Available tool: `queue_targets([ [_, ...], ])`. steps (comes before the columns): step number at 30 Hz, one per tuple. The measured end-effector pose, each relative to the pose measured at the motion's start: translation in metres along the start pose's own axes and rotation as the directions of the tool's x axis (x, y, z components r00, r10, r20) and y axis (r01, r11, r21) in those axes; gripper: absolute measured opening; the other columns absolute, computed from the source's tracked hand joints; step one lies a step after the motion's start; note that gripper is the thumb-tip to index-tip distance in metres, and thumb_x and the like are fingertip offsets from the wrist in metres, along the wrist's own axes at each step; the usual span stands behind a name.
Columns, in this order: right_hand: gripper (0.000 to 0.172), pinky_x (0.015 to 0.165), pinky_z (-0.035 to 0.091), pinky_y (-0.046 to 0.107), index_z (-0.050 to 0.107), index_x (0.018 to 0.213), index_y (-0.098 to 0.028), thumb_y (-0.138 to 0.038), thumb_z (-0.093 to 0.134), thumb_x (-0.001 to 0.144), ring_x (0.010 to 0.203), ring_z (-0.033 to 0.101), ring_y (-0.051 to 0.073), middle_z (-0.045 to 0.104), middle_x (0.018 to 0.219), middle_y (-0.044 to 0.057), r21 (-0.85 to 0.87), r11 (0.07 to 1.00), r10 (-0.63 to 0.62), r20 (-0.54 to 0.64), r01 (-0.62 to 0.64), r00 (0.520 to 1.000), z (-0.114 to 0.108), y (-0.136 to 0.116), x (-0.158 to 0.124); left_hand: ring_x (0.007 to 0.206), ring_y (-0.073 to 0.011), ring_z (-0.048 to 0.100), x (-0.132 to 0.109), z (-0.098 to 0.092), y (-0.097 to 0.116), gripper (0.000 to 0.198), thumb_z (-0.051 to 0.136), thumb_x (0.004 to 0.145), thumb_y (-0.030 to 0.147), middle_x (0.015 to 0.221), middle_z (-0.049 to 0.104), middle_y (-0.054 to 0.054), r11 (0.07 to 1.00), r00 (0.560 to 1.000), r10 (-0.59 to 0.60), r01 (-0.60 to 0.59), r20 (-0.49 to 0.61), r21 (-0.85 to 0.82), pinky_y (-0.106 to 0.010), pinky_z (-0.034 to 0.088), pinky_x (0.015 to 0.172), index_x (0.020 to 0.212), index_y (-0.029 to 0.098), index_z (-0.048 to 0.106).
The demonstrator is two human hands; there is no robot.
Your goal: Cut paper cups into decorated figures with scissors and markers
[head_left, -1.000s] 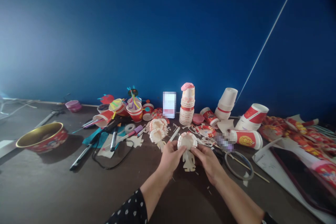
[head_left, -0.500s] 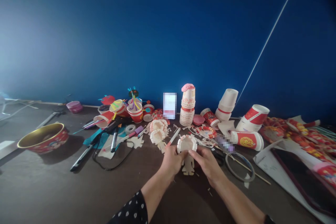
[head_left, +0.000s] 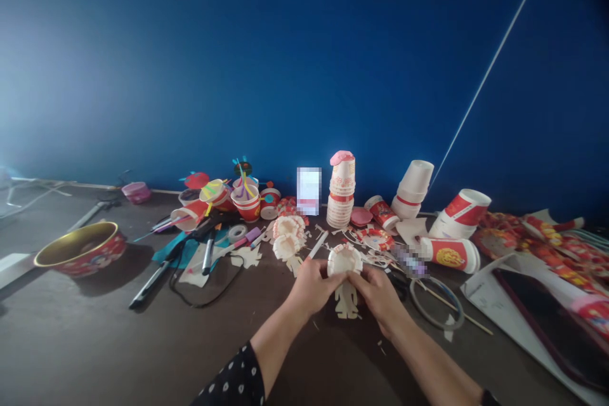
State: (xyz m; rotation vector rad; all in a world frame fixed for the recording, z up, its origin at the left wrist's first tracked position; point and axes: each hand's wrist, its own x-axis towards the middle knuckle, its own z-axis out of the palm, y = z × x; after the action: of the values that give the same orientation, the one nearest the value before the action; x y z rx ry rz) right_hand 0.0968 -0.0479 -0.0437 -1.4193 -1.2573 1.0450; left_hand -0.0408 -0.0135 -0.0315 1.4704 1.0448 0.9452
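Between my hands is a paper-cup cutout (head_left: 346, 304), a pale figure shape with a round, shallow cup base for its top and a fringed rim around it. My left hand (head_left: 316, 285) is closed on the left side of the round part, thumb at its lower edge. From the other side my right hand (head_left: 375, 295) grips it, its thumb close to the left one. The figure's legs point down toward me. Similar fringed cutouts (head_left: 288, 244) lie just beyond my left hand, beside a white marker (head_left: 318, 245).
A stack of paper cups (head_left: 340, 206) stands behind my hands. A tape roll (head_left: 436, 304), a tipped red cup (head_left: 451, 255) and a dark phone (head_left: 547, 317) lie to the right. Leftward are a gold-lined bowl (head_left: 102, 257), a black pen (head_left: 152, 284) and cups holding sticks (head_left: 246, 208).
The cutout has shifted slightly right in my hands, and its round part now tilts a little differently. Both hands keep their hold.
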Motion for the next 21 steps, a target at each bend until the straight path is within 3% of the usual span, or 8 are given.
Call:
queue_targets([
  [2, 0.03, 0.04, 0.033, 0.021, 0.061, 0.067, -0.014, -0.041, 0.051, 0.074, 0.042, 0.046, 0.011, 0.056, 0.05, -0.002, -0.033, 0.999, -0.004, -0.022, 0.003, 1.0, -0.001, 0.002, 0.001, 0.058, -0.0133, 0.053, 0.003, -0.008, 0.001, 0.021, 0.061, 0.064, 0.03, 0.064, 0.062, -0.003, 0.994, 0.999, 0.055, -0.054, -0.002, 0.096, -0.022, 0.04, 0.053, 0.075, 0.012, 0.064],
  [5, 0.03, 0.039, 0.03, 0.021, 0.059, 0.059, -0.014, -0.041, 0.053, 0.072, 0.039, 0.042, 0.01, 0.053, 0.044, -0.003, -0.115, 0.993, -0.016, -0.053, 0.01, 0.998, -0.003, 0.004, 0.003, 0.062, -0.0139, 0.054, 0.008, -0.02, -0.001, 0.021, 0.053, 0.07, 0.027, 0.07, 0.063, -0.004, 0.937, 0.969, 0.194, -0.136, -0.155, 0.323, -0.024, 0.041, 0.058, 0.084, 0.014, 0.062],
  [8, 0.03, 0.041, 0.03, 0.021, 0.058, 0.052, -0.015, -0.04, 0.056, 0.069, 0.042, 0.044, 0.011, 0.053, 0.043, -0.002, -0.215, 0.976, -0.044, -0.066, 0.028, 0.997, -0.004, 0.006, 0.005, 0.066, -0.0152, 0.054, 0.011, -0.027, -0.008, 0.021, 0.049, 0.072, 0.018, 0.076, 0.062, -0.005, 0.805, 0.943, 0.266, -0.103, -0.2, 0.585, -0.027, 0.041, 0.063, 0.089, 0.016, 0.06],
  [11, 0.028, 0.044, 0.03, 0.022, 0.06, 0.051, -0.015, -0.038, 0.058, 0.066, 0.047, 0.048, 0.013, 0.055, 0.045, -0.002, -0.307, 0.95, -0.081, -0.064, 0.058, 0.995, -0.003, 0.007, 0.005, 0.079, -0.0191, 0.054, 0.011, -0.029, -0.014, 0.021, 0.05, 0.072, 0.018, 0.082, 0.061, -0.007, 0.651, 0.948, 0.284, -0.082, -0.142, 0.754, -0.029, 0.039, 0.07, 0.091, 0.016, 0.058],
  [15, 0.028, 0.046, 0.03, 0.022, 0.061, 0.05, -0.016, -0.039, 0.058, 0.067, 0.048, 0.051, 0.015, 0.058, 0.047, 0.0, -0.393, 0.916, -0.115, -0.055, 0.084, 0.992, -0.002, 0.008, 0.004, 0.083, -0.021, 0.053, 0.012, -0.027, -0.016, 0.013, 0.053, 0.071, 0.022, 0.082, 0.059, -0.008, 0.541, 0.971, 0.217, -0.032, -0.102, 0.841, -0.03, 0.038, 0.072, 0.082, 0.017, 0.058],
  [21, 0.037, 0.046, 0.03, 0.024, 0.056, 0.049, -0.02, -0.048, 0.051, 0.073, 0.044, 0.053, 0.017, 0.058, 0.043, 0.001, -0.492, 0.864, -0.136, -0.026, 0.105, 0.99, -0.006, 0.007, -0.001, 0.081, -0.0204, 0.054, 0.015, -0.027, -0.018, 0.014, 0.045, 0.076, 0.019, 0.081, 0.061, -0.008, 0.532, 0.976, 0.186, -0.006, -0.11, 0.847, -0.029, 0.038, 0.071, 0.08, 0.016, 0.058],
])
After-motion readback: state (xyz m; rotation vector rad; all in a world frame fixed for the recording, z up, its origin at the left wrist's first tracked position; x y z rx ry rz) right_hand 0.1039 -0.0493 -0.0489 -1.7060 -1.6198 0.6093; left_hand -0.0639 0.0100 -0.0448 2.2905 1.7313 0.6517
